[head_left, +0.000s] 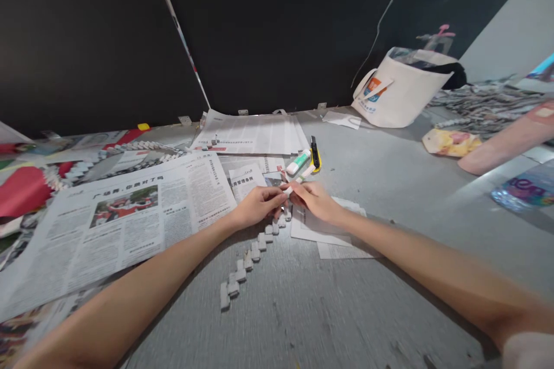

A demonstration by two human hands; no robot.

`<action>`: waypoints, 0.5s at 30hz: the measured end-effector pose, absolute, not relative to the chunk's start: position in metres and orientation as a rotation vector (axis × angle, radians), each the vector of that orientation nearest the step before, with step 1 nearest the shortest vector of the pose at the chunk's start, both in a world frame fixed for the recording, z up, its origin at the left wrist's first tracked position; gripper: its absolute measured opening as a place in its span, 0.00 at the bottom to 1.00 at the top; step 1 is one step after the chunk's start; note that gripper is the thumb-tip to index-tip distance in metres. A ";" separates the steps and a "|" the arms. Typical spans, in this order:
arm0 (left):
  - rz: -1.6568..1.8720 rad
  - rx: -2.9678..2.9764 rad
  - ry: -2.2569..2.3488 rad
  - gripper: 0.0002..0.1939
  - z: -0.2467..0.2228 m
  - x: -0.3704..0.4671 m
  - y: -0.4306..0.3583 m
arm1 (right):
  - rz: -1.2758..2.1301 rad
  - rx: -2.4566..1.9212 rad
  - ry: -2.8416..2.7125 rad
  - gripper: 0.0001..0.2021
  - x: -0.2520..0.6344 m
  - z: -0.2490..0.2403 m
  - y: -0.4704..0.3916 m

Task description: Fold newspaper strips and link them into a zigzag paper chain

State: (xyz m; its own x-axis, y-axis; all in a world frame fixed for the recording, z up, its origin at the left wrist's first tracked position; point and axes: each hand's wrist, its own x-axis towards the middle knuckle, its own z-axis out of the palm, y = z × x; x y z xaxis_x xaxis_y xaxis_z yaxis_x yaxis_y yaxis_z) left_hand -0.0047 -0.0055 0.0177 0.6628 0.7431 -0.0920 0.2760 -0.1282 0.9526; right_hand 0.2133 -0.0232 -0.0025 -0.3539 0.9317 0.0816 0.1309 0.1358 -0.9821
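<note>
My left hand (259,207) and my right hand (318,200) meet above the grey surface, both with fingers closed in a pinch. Between them is a narrow folded paper strip (298,183), one end pointing up to the right. From beneath my fingers, a zigzag chain of small folded paper links (255,250) runs down to the lower left. My fingertips hide where the strip meets the chain. Just beyond my hands lie a green and white glue stick (298,162) and a black and yellow utility knife (315,153). Cut paper sheets (324,226) rest under my right wrist.
Newspaper sheets (173,207) spread across the left, with more paper (255,134) by the dark wall (277,29). Longer folded chains (82,170) lie far left. At right are a white bag (400,92), a yellow packet (450,143), and another person's limb (506,138).
</note>
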 end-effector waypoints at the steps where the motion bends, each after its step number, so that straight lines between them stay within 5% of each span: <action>1: 0.488 1.701 0.834 0.21 0.018 -0.005 -0.006 | 1.287 -1.055 -1.653 0.33 0.213 -0.003 -0.023; 15: 0.447 1.724 0.903 0.23 0.022 -0.007 -0.008 | 1.228 -1.033 -1.748 0.31 0.211 -0.003 -0.022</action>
